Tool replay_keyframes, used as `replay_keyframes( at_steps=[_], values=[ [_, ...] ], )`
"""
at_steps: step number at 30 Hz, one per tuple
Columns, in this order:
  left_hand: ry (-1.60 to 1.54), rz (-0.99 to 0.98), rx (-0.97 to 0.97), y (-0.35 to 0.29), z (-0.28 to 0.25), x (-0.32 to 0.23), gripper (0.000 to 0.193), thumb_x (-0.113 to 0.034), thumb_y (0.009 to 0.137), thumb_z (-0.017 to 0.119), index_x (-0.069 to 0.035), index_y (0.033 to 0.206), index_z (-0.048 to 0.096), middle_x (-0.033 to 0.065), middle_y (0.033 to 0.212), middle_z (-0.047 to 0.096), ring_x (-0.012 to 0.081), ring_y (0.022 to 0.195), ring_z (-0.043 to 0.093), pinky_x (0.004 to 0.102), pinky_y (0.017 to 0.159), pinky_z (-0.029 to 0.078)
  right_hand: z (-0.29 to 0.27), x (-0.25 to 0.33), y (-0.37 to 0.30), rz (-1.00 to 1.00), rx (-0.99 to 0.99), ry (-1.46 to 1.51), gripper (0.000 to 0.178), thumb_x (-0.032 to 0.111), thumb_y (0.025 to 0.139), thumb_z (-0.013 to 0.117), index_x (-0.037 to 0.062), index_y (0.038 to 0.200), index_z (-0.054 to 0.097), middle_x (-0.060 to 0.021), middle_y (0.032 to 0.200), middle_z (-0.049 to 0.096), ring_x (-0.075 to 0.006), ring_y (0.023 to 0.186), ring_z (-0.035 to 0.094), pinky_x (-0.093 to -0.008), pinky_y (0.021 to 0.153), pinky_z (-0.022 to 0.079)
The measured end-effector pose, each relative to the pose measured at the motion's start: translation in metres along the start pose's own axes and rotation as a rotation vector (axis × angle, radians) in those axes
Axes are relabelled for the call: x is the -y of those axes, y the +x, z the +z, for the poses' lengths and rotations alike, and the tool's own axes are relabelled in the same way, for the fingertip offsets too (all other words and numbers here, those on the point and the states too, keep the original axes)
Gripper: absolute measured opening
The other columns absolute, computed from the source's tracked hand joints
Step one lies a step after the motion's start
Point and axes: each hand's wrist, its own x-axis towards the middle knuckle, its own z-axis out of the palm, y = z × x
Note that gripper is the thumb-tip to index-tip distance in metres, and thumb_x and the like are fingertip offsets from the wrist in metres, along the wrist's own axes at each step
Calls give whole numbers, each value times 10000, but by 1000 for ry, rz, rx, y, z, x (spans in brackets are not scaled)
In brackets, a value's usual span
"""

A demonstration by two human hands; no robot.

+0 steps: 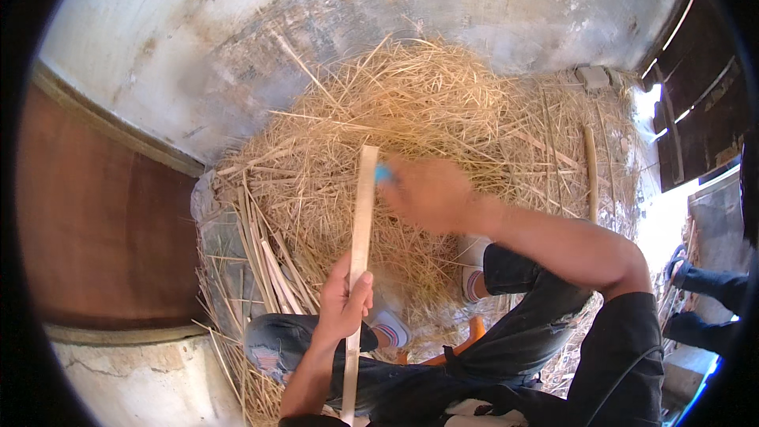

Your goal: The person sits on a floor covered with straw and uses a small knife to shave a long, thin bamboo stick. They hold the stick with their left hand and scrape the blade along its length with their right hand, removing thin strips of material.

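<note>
My left hand (341,304) is closed around a long, flat, pale strip of wood or bamboo (362,217). The strip stands nearly upright in view, from my lap up to just past my right hand. Close to its upper end, my right hand (431,196) is closed and smeared by motion. A small bright blue object (383,173) shows at its fingers, against or right beside the strip's edge. Its kind is too blurred to tell, and the rest of it is hidden in the hand.
A large heap of fine straw-like shavings (427,95) covers the floor before me. Several split strips (273,269) lie at the left. Behind is a stained wall (379,0), and a brown panel (111,221) stands left. Another person's legs (708,289) show at the right.
</note>
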Motion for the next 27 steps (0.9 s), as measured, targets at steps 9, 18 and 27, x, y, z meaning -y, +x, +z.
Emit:
replay_keyframes(
  at_steps=[9, 18, 27],
  values=[
    [-137, 37, -15, -12, -17, -9, 563, -143, 1042, 579, -4, 1542, 360, -40, 671, 533, 22, 504, 477, 200, 452, 380, -39, 6, 8, 113, 33, 117, 337, 366, 1044, 510, 34, 996, 549, -217, 696, 616, -444, 707, 647, -543, 627, 488],
    [-199, 40, 8, -7, -22, 4, 551, -148, 1044, 580, -16, 1545, 392, -44, 770, 581, 12, 609, 499, 194, 545, 387, 14, 54, -24, -324, 149, -99, 272, 297, 1015, 553, 27, 1041, 564, -212, 708, 642, -422, 664, 665, -515, 597, 523],
    [50, 126, 52, -15, -16, -1, 583, -190, 1006, 640, 5, 1512, 428, 119, 1048, 683, 120, 864, 634, 291, 757, 513, -43, -14, 20, 110, -94, 115, 235, 251, 1030, 535, 17, 1016, 543, -201, 657, 612, -424, 602, 618, -515, 575, 448]
  ],
)
